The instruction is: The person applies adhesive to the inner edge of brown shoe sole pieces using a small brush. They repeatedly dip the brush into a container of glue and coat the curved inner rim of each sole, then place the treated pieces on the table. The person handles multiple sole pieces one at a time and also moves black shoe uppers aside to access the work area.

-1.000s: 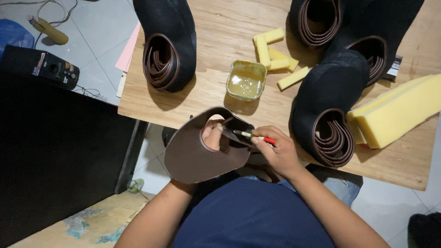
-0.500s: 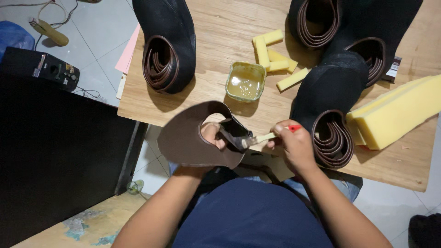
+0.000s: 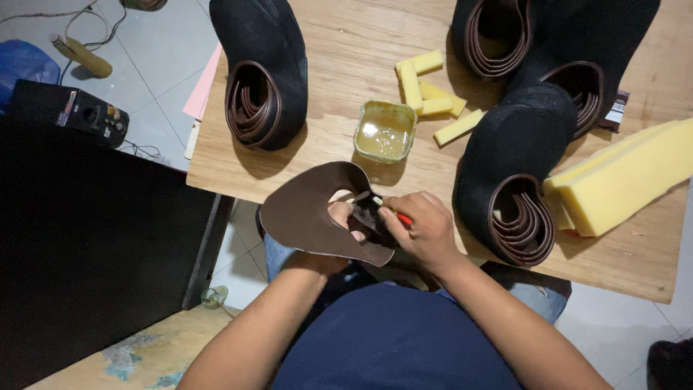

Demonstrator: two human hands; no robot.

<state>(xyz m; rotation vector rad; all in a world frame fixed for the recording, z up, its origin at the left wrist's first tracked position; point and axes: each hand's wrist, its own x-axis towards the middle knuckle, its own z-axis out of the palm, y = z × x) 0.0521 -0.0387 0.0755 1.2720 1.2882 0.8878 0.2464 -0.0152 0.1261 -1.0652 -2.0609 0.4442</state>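
Head view: the left hand [image 3: 345, 217] grips a curved brown leather piece [image 3: 307, 213] from beneath, its fingers showing through the cut-out; the piece sits just off the wooden table [image 3: 339, 65] edge, long axis running left to right; the right hand [image 3: 422, 227] pinches a small red-handled brush [image 3: 393, 214], tip touching the leather's right end; the glue jar [image 3: 385, 130] stands directly beyond, nearer the right hand.

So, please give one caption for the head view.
Left hand holds brown leather piece; right hand brushes it.
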